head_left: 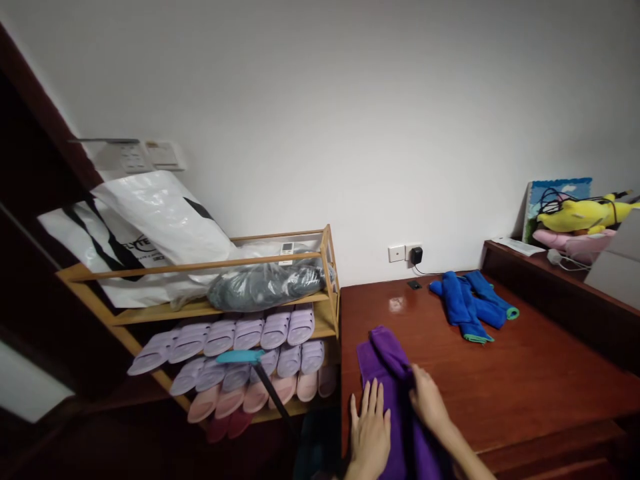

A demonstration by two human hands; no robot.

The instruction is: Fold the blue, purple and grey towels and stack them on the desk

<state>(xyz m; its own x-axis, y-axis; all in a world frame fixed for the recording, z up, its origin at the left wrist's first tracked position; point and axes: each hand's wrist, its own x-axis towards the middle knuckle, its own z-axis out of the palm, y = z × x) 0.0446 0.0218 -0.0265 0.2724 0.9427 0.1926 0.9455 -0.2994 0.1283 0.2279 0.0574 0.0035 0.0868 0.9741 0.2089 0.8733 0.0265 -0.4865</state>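
Note:
A purple towel (385, 360) lies at the near left corner of a dark red wooden table (525, 373). My left hand (370, 430) rests flat on the towel's near end, fingers stretched out. My right hand (427, 397) is just right of it, fingers closed on a raised fold of the purple towel. Further back on the table lies a heap of blue towels (470, 303) with green edging, apart from both hands.
A wooden rack (327, 280) left of the table holds rows of lilac and pink slippers (250, 347), a white bag (150, 227) and a grey bundle. A wall socket with a charger (416, 255) sits behind the table. A yellow plush toy (580, 213) lies on the raised shelf at right.

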